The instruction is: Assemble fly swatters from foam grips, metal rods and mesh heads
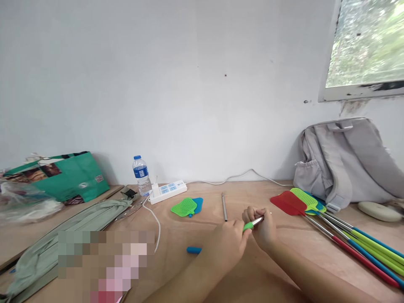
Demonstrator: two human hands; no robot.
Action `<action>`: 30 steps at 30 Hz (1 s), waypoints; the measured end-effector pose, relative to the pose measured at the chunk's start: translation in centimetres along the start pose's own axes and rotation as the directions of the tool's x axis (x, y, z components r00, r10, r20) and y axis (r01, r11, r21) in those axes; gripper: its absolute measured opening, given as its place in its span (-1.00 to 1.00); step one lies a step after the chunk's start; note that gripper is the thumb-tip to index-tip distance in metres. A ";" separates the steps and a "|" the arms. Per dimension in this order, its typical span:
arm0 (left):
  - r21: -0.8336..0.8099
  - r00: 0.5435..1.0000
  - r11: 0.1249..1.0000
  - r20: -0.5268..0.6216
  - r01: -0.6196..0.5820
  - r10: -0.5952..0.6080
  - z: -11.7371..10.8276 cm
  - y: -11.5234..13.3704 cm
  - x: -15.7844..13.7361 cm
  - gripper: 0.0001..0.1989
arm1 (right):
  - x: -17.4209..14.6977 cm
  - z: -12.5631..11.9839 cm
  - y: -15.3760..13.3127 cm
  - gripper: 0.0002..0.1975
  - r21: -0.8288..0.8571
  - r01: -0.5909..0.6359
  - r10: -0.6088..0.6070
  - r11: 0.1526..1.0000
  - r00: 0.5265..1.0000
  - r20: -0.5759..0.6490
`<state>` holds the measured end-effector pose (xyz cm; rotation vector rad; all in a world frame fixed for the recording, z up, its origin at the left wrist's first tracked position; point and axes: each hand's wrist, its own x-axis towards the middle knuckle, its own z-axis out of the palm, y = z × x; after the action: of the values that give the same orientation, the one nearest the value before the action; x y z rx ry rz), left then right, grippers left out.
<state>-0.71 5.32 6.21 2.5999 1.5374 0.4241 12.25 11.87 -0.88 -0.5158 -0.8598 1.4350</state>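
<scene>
Near the middle of the table, my left hand (pixel 230 237) is wrapped around the green handle (pixel 248 226) of a fly swatter. My right hand (pixel 263 229) grips the silver metal rod (pixel 258 220) that runs out of that handle; no swatter head shows on it. Most of the handle is hidden behind my left hand. Beyond my hands lies a separate metal rod (pixel 224 207). To its left, a green swatter head (pixel 183 207) partly overlaps a blue swatter head (pixel 198 204). A blue handle (pixel 193 250) pokes out beside my left forearm.
Several fly swatters with heads attached, one a red swatter (pixel 288 203), lie at right before a grey backpack (pixel 344 160). A white power strip (pixel 167 192) and a water bottle (pixel 142 176) stand by the wall. Farther left are a green bag (pixel 72 176) and grey-green cloth (pixel 69 227).
</scene>
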 end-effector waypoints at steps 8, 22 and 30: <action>0.104 0.997 0.994 0.074 -0.046 0.038 -0.3 0.4 0.4 -0.74 | -1.3 0.8 2.5 -0.72 0.070 -0.096 0.100 0.993 0.993 -0.057; 0.203 0.951 0.974 -0.309 0.097 -0.030 0.3 -10.4 3.4 -0.63 | 1.8 -2.3 1.3 -0.72 0.030 -0.093 0.096 0.995 0.986 -0.134; 0.287 0.977 0.934 -0.060 0.212 -0.204 3.4 -16.0 3.2 -0.62 | 2.7 -3.4 1.4 -0.78 -0.040 -0.089 0.079 0.995 0.976 -0.201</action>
<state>-11.83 16.08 0.12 2.6001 1.9990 0.2302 13.71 15.32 -3.51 -0.7280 -0.7208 1.4139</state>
